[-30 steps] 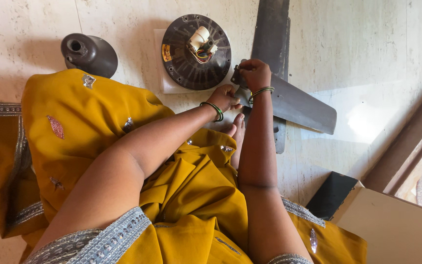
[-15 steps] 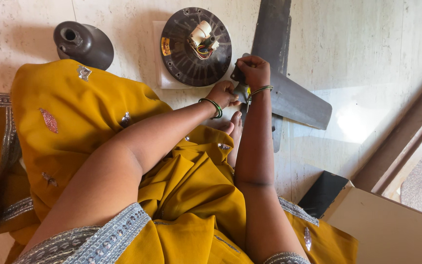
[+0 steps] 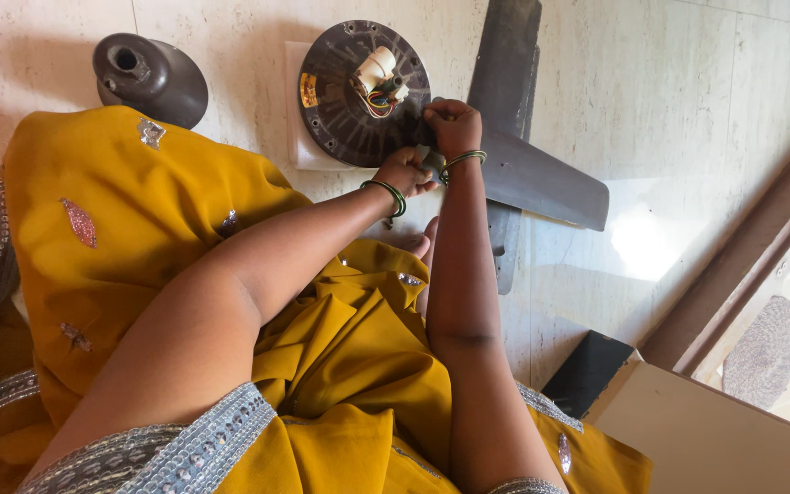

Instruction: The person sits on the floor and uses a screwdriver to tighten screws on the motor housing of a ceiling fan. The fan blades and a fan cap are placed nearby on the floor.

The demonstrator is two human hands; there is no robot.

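Fan motor lies on the floor beside its blades. I keep my left hand and right hand pinched at its rim, though what they grip is hidden; steady, small motions seem wisest.

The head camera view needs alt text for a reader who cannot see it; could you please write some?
Seated on a pale floor, a person in yellow clothing puts both hands, left hand and right hand, at the edge of a round dark fan motor. Grey fan blades lie alongside; a dark cup-shaped cover sits apart.
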